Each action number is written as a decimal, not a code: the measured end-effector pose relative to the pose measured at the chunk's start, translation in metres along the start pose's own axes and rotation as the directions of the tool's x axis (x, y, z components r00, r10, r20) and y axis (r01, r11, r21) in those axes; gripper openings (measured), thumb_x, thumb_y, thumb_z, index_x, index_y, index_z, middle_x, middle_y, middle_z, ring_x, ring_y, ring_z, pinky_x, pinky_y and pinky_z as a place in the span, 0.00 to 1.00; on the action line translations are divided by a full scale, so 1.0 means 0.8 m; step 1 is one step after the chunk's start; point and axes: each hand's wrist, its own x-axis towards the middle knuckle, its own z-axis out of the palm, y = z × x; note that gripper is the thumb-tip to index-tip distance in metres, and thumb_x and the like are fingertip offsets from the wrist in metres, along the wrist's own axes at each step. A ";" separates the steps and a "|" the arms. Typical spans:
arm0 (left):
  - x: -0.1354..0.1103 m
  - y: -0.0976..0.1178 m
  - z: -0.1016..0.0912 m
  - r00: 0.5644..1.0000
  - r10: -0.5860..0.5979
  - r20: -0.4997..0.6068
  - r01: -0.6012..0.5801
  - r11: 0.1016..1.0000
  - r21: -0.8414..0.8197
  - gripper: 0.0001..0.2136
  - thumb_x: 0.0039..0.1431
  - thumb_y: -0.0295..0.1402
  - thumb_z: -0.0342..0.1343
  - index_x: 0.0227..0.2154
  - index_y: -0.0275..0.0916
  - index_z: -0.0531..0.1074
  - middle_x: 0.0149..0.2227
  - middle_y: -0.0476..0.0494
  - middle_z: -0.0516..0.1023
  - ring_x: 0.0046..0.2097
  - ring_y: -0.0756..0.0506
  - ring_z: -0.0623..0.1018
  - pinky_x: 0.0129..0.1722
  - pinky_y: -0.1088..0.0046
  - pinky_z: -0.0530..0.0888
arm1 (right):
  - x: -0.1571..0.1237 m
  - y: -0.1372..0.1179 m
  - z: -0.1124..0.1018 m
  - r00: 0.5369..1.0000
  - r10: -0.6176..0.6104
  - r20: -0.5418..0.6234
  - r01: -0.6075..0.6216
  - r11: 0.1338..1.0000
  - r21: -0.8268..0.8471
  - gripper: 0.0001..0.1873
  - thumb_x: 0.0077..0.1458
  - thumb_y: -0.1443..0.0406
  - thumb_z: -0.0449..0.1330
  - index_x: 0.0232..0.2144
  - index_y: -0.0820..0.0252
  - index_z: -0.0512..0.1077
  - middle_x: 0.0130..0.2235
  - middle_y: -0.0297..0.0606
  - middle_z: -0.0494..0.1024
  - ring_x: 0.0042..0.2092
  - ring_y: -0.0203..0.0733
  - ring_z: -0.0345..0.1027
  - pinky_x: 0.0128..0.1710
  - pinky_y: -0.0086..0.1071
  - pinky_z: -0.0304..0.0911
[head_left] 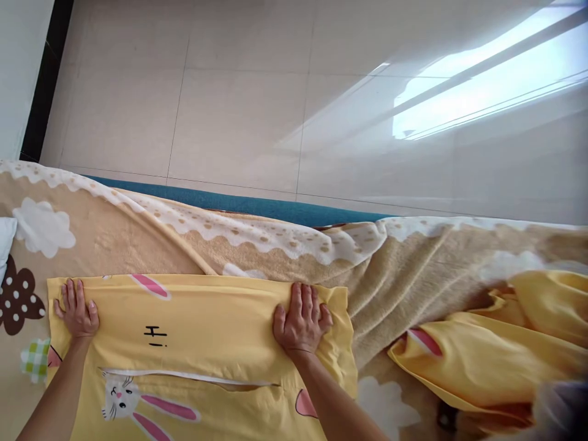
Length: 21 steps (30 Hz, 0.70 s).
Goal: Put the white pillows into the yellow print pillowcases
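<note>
A yellow pillowcase (211,331) printed with rabbits and the letters "HI" lies spread across the bed. White edging runs along a slit in its upper face, and the slit gapes slightly toward the right. My left hand (79,312) rests on the pillowcase near its far left corner, fingers extended. Near the far right corner, my right hand (303,321) presses flat on the cloth with its fingers stretched forward. Neither hand holds anything. The near part of the pillowcase runs out of the view at the bottom.
Beneath is a tan fleece blanket (408,288) with white clouds and a scalloped border, wrinkled on the right. More yellow cloth (487,349) lies crumpled there. A blue bed edge (257,203) borders the shiny tiled floor (239,122). A white item (5,242) shows at far left.
</note>
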 end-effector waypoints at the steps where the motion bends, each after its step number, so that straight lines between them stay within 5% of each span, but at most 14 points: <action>1: 0.000 0.000 0.000 1.000 -0.001 0.003 0.001 1.000 0.002 0.33 0.61 0.43 0.38 0.67 0.34 0.55 0.68 0.24 0.57 0.70 0.31 0.55 0.66 0.41 0.44 | 0.000 -0.001 0.000 1.000 0.009 0.017 -0.009 1.000 -0.004 0.34 0.61 0.59 0.44 0.66 0.71 0.53 0.62 0.61 0.66 0.64 0.58 0.57 0.61 0.55 0.50; 7: -0.001 -0.003 0.004 1.000 0.026 -0.016 -0.026 0.999 0.034 0.33 0.61 0.43 0.39 0.68 0.36 0.54 0.67 0.24 0.59 0.69 0.30 0.57 0.65 0.39 0.47 | 0.001 -0.002 0.001 0.988 0.077 0.134 -0.078 0.997 0.000 0.34 0.60 0.60 0.44 0.66 0.70 0.52 0.62 0.61 0.65 0.64 0.60 0.57 0.61 0.58 0.47; 21: 0.001 0.000 -0.002 0.999 -0.024 0.027 0.024 0.999 -0.022 0.33 0.61 0.43 0.39 0.67 0.34 0.56 0.67 0.24 0.58 0.70 0.30 0.55 0.65 0.39 0.42 | -0.002 -0.002 0.001 0.998 0.030 0.050 -0.031 0.999 0.012 0.35 0.61 0.59 0.44 0.67 0.71 0.51 0.62 0.62 0.64 0.65 0.59 0.56 0.61 0.58 0.48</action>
